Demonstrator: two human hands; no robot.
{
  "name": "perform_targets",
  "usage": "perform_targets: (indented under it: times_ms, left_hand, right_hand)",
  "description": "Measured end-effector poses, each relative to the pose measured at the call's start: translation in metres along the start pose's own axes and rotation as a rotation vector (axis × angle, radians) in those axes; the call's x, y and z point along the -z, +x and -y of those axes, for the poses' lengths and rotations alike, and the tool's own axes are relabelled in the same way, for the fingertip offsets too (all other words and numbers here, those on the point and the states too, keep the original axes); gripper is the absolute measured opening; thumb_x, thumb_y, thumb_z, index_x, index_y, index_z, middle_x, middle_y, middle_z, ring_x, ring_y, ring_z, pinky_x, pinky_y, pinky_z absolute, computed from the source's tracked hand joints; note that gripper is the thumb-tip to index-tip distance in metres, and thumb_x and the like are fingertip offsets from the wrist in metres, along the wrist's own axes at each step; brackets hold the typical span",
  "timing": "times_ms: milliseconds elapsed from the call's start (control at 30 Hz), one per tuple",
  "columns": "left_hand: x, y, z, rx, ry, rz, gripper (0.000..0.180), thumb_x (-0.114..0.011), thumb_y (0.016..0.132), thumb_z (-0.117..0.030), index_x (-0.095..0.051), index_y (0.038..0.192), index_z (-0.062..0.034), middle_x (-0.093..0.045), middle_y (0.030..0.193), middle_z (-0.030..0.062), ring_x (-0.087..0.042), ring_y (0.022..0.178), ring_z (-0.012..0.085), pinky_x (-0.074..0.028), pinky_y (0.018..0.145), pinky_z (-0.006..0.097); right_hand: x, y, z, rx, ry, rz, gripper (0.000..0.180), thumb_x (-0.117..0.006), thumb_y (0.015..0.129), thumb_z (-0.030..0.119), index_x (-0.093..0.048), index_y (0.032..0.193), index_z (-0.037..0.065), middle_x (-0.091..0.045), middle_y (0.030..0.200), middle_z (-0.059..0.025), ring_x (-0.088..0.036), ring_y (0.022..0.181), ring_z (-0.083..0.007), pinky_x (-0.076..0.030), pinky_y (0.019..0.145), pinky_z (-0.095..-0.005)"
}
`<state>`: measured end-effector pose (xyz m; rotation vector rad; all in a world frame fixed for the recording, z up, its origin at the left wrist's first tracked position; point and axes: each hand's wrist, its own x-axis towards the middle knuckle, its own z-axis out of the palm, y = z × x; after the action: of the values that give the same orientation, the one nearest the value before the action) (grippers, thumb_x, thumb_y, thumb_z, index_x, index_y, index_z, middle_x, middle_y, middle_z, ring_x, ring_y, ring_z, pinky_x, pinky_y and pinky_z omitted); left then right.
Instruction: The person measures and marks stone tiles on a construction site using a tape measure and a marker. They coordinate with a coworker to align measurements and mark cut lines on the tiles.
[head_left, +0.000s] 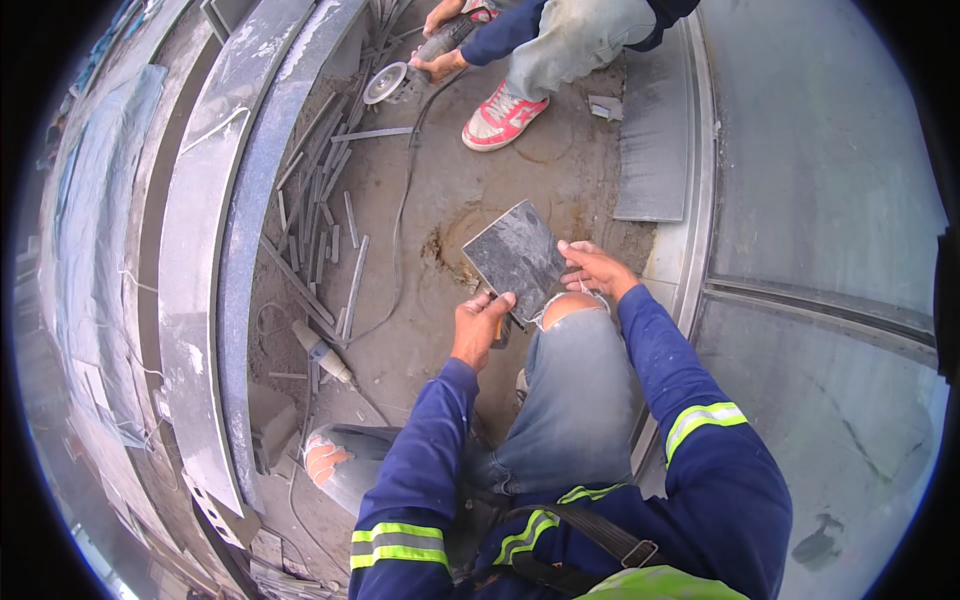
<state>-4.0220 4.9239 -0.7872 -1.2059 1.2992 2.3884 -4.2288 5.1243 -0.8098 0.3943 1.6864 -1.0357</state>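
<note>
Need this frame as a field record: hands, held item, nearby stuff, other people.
left hand: left hand grips the lower left edge of the dark grey square stone tile; a small orange-tipped item under the palm, too hidden to identify
right hand: right hand holds the tile's right edge
tile pose: tilted, resting over the person's bent knee in torn jeans
floor: dusty concrete floor with thin grey offcut strips
other person: co-worker's hands on an angle grinder, pink shoe nearby
</note>
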Motion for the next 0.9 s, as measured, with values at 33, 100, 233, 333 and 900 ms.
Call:
perform_targets:
  times_ms: [33,100,233,333,900]
  left_hand:
    - [-0.002,0.004,0.001,-0.01,-0.039,0.005,0.027,-0.079,0.093,-0.014,-0.076,0.114,0.0031,-0.075,0.1,0.002,-0.065,0.085,0.0094,-0.05,0.075,0.026]
    - [-0.004,0.012,0.004,-0.011,-0.077,0.005,0.029,-0.078,0.094,-0.013,-0.075,0.117,0.0038,-0.076,0.103,0.0033,-0.067,0.087,0.0103,-0.051,0.077,0.027]
    - [-0.009,0.027,0.009,0.023,-0.114,0.02,0.029,-0.078,0.095,-0.013,-0.074,0.118,0.0046,-0.076,0.105,0.0047,-0.068,0.088,0.0109,-0.053,0.079,0.027]
    - [-0.011,0.033,0.018,0.081,-0.097,0.058,0.038,-0.08,0.096,-0.018,-0.072,0.125,0.0062,-0.076,0.109,0.0077,-0.07,0.092,0.0134,-0.054,0.082,0.029]
    - [0.041,0.033,0.065,0.184,0.54,0.05,0.076,-0.086,0.09,-0.041,-0.062,0.145,0.0049,-0.075,0.101,0.0111,-0.063,0.075,0.0125,-0.05,0.062,0.031]
  right_hand:
    - [-0.003,0.011,-0.017,0.049,0.181,0.027,0.087,-0.077,0.097,0.051,-0.037,0.154,0.0,-0.047,0.15,-0.0253,-0.066,0.118,-0.0344,-0.058,0.098,-0.0485]
    - [-0.009,0.029,-0.044,0.044,0.516,0.011,0.082,-0.08,0.095,0.049,-0.042,0.15,0.002,-0.042,0.156,-0.0234,-0.067,0.114,-0.0338,-0.056,0.104,-0.0471]
    - [-0.02,0.044,-0.06,0.007,0.582,0.116,0.06,-0.075,0.102,0.036,-0.05,0.146,0.005,-0.056,0.147,-0.0165,-0.066,0.12,-0.0295,-0.055,0.107,-0.047]
    - [-0.021,0.049,-0.057,0.179,0.777,0.288,0.045,-0.071,0.104,0.028,-0.057,0.141,0.008,-0.066,0.136,-0.0101,-0.067,0.12,-0.0249,-0.054,0.107,-0.0456]
    - [0.034,0.146,-0.023,0.361,0.35,-0.025,0.044,-0.075,0.102,0.025,-0.058,0.14,0.012,-0.071,0.124,-0.003,-0.07,0.108,-0.0186,-0.058,0.093,-0.0394]
